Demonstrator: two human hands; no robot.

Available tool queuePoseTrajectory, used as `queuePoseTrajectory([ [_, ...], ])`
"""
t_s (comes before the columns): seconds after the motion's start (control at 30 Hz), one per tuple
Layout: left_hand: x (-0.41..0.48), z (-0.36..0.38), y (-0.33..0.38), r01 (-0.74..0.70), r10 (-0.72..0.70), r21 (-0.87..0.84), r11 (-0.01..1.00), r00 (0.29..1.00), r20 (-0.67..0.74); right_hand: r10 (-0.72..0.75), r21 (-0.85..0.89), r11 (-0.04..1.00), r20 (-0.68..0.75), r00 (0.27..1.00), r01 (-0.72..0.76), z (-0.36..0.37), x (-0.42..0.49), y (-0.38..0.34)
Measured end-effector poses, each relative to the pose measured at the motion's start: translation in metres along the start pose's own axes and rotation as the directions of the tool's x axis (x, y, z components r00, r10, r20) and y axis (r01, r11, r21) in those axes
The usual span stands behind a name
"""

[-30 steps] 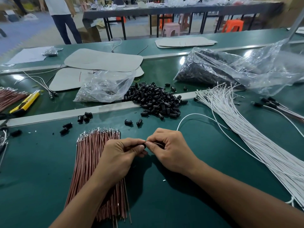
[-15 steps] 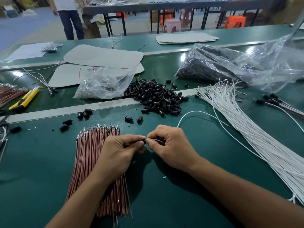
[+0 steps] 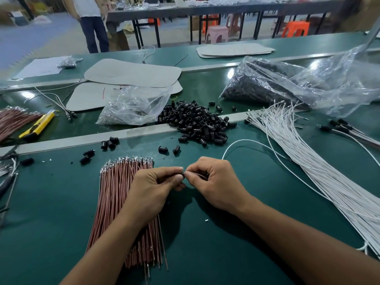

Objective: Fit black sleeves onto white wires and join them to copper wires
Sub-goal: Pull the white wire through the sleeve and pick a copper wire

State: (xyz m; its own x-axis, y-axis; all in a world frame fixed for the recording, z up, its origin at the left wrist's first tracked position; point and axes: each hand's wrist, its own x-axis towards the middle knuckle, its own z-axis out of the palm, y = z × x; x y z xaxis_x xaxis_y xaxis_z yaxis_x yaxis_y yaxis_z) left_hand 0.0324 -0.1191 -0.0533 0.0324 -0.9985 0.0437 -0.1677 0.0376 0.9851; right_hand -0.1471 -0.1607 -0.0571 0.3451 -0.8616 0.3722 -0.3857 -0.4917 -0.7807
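The dark green workbench carries everything; a long sheaf of thin white wires fans down its right side; a flat bundle of copper-coloured wires lies under the left forearm; a heap of short black plastic sleeves sits beyond the hands; the left hand pinches one small black sleeve between thumb and forefinger; the right hand pinches the end of a single white wire against it.

A factory assembly floor: long green benches, bundled wires, bagged parts.
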Motion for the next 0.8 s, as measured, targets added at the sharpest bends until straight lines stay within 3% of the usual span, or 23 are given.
queuePoseTrajectory([
  [0.13, -0.0001, -0.0041, 0.0024, 0.022, -0.023, -0.197, 0.980, 1.000, -0.002, 0.005, 0.019, 1.000, 0.000, 1.000, -0.005, -0.0009, 0.0008, -0.0011],
  [0.47, 0.0000, 0.0019, 0.0062, 0.030, -0.031, -0.161, 0.986, 0.999, -0.005, -0.040, 0.000, 0.999, 0.017, 0.999, 0.040, 0.0002, -0.0010, 0.0003],
  [0.6, -0.0022, 0.0021, 0.0069, 0.033, -0.043, -0.220, 0.975, 0.998, -0.039, -0.047, 0.030, 0.998, 0.016, 0.999, 0.046, 0.0005, -0.0023, 0.0006],
  [0.8, -0.0012, 0.0011, 0.0080, -0.003, -0.006, -0.194, 0.981, 0.999, -0.046, -0.048, -0.045, 0.998, 0.016, 0.999, 0.049, -0.0003, -0.0002, 0.0002],
])
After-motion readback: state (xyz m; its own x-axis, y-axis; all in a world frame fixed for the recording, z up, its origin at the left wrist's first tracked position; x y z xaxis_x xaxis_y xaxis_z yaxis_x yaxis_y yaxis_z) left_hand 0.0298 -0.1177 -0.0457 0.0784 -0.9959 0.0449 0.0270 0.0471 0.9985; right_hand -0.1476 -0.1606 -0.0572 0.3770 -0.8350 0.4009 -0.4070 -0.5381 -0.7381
